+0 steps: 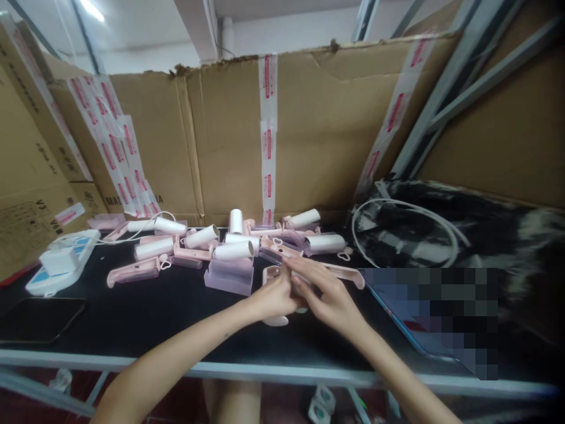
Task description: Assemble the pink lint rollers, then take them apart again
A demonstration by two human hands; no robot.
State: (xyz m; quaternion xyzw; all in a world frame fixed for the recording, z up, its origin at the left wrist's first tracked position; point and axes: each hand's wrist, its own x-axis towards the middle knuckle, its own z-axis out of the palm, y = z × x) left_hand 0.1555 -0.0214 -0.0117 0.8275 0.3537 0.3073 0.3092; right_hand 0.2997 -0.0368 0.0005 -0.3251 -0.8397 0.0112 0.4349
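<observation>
In head view, found left hand (274, 296) curled and right hand (330, 290) against it, fingers bent. Noted pale pink piece (276, 321) showing below left hand, mostly hidden; cannot tell whether gripped. Logged lilac block (228, 279) close left, white rolls (233, 251) beyond, front edge (282, 370) nearer than hands, widest black tabletop (132, 324) leftward, toward dark phone (42, 320).
</observation>
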